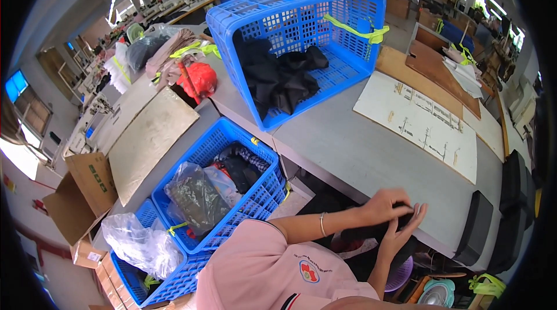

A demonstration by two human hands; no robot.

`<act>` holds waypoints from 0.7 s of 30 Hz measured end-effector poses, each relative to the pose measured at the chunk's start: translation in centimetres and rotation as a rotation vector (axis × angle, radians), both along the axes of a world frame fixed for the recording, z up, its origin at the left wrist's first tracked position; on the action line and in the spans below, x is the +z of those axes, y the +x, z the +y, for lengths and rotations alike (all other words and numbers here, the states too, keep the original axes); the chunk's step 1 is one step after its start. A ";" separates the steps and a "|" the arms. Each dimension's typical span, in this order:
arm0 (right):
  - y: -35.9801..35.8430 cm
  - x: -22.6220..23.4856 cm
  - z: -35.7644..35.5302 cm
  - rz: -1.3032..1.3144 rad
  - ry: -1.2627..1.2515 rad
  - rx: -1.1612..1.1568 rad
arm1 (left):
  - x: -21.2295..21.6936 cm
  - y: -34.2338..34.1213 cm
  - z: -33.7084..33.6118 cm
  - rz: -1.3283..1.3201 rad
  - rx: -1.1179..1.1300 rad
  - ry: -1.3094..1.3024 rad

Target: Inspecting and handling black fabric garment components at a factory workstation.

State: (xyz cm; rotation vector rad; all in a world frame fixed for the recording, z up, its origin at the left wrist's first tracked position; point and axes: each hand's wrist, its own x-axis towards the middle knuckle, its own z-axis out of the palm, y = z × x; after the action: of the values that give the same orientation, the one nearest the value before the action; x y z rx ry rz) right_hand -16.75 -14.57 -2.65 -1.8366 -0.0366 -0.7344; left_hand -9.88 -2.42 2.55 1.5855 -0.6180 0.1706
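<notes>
Close together at the table's front edge, my two hands work on a piece of black cloth point(374, 233). My left hand point(390, 206), its wrist in a bracelet, reaches across with bent fingers pinched at the cloth's upper end. From below comes my right hand point(404, 233), thumb and fingers closed around the same end. Much of the cloth is hidden behind my left forearm, and it hangs over my lap. Beyond, a blue plastic crate point(232, 31) lies on its side on the table, with black fabric point(284, 78) inside.
Dark flat stacks point(474, 229) lie at the grey table's point(325, 136) right end. White marked boards point(418, 121) rest behind. On my left stand blue crates point(258, 194) with bagged goods, and a cardboard box point(87, 185). A purple basket point(400, 275) sits below.
</notes>
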 end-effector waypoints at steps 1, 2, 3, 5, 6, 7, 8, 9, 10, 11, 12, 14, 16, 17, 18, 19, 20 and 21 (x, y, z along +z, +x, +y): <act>0.2 0.1 -0.4 -0.045 0.034 -0.033 | 0.0 -1.1 -0.3 0.042 -0.086 0.089; 0.6 0.3 -1.0 0.043 0.036 -0.024 | -0.1 -1.5 -0.4 -0.015 -0.065 0.029; 0.7 0.3 -1.7 0.134 0.037 -0.013 | -0.2 -1.8 -0.4 0.020 -0.029 -0.025; 0.3 0.2 -2.5 0.193 0.080 0.065 | -0.6 -1.5 0.3 0.054 0.037 -0.132; -0.1 0.2 -2.8 0.293 0.505 0.288 | -0.9 -1.2 0.8 0.036 0.059 -0.078; -0.5 0.1 -2.9 0.436 0.924 0.431 | -1.2 -0.7 1.3 0.016 0.087 -0.080; -1.0 0.2 -2.9 0.442 0.974 0.591 | -1.5 -0.3 1.8 0.043 0.074 -0.108; -1.4 0.4 -2.8 0.440 0.976 0.582 | -2.0 0.1 2.2 0.061 0.069 -0.116; -1.7 0.6 -2.5 0.447 1.082 0.584 | -2.4 0.5 2.5 0.213 0.045 -0.071; -1.8 1.0 -2.4 0.464 1.197 0.610 | -2.9 0.8 2.8 0.328 0.014 -0.073; -1.6 1.3 -2.1 0.459 1.159 0.592 | -3.5 1.0 2.9 0.352 0.008 -0.058; -0.5 1.8 -2.0 0.439 1.114 0.540 | -4.6 1.2 2.9 0.830 -0.206 -0.551; 0.9 1.6 -2.0 0.385 0.934 0.362 | -5.7 0.1 2.5 1.017 -0.446 -0.571; 1.6 1.2 -2.0 0.418 0.929 0.287 | -6.2 -0.5 2.5 1.208 -0.624 -0.584; 2.4 0.5 -1.9 0.391 0.670 0.304 | -6.8 -1.4 2.2 1.217 -0.817 -0.652; 2.8 -0.3 -1.8 0.381 0.435 0.282 | -7.3 -2.1 2.3 1.303 -0.928 -0.622; 3.0 -1.4 -1.4 0.377 0.446 0.333 | -7.9 -2.9 2.5 1.391 -0.916 -0.635; 2.9 -2.7 -0.8 0.420 0.476 0.376 | -8.5 -3.5 2.7 1.456 -0.981 -0.726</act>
State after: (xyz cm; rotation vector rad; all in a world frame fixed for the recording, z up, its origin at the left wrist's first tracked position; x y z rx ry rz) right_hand -13.81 -15.32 -5.35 -1.4331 0.0609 -0.0719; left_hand -13.43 0.29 -5.92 0.2901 -0.0429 -1.2509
